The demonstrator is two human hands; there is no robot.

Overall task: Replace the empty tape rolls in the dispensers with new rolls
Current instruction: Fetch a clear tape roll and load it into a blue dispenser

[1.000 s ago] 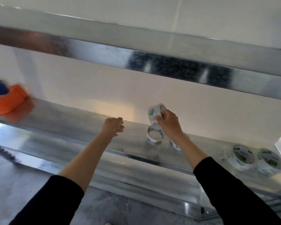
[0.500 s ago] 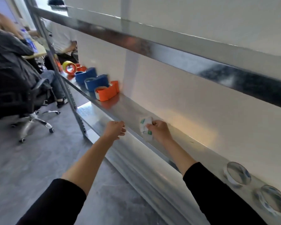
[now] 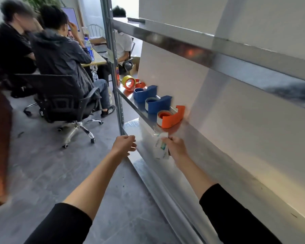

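My right hand (image 3: 176, 145) grips a clear tape roll with a white and green label (image 3: 159, 147), held in front of the metal shelf (image 3: 209, 155). My left hand (image 3: 124, 143) hovers beside it with loosely curled fingers, holding nothing. Further along the shelf stands an orange dispenser (image 3: 172, 117), closest to the roll. Behind it stand two blue dispensers (image 3: 158, 103) (image 3: 144, 93). At the far end lies an orange dispenser carrying a yellow roll (image 3: 130, 81).
A steel upright post (image 3: 115, 76) marks the shelf's end. An upper shelf rail (image 3: 201, 48) runs overhead. People sit on office chairs (image 3: 63, 101) at a desk to the left. Grey floor (image 3: 51, 164) lies below my arms.
My view has swung left along the shelf, bringing the dispensers and seated people into sight. My right hand has carried the tape roll off the shelf toward the orange dispenser. The left hand moved alongside.
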